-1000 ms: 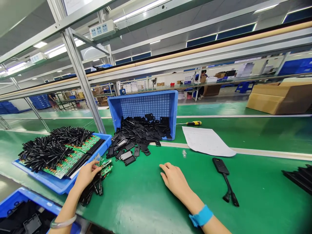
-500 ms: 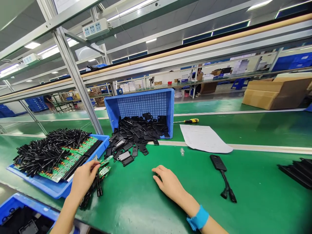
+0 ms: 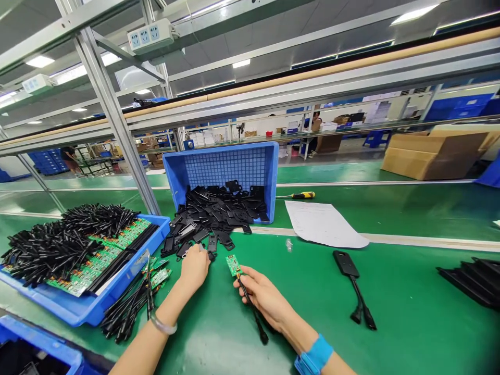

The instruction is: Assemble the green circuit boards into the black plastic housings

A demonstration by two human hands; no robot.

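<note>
My right hand (image 3: 260, 297) pinches a small green circuit board with black cable (image 3: 234, 265) where the cable meets the board; the cable hangs down past the palm. My left hand (image 3: 195, 268) is at the front edge of a heap of black plastic casings (image 3: 222, 208), its fingers curled down onto one casing, fingertips partly hidden. Left of that hand lies a loose bunch of cabled boards (image 3: 130, 299). A black case with two cable ends (image 3: 346, 264) rests on the green bench to the right.
A blue tray (image 3: 156, 242) of cabled boards stands left. Behind the heap, a blue crate (image 3: 275, 182) lies on its side. A paper sheet (image 3: 324, 224), a yellow-handled screwdriver (image 3: 303, 196), a cardboard box (image 3: 414, 156) and stacked black parts (image 3: 472, 284) are to the right.
My left hand has moved right from the loose cabled boards to the casings. One cabled board is now in my right hand, which was empty before.
</note>
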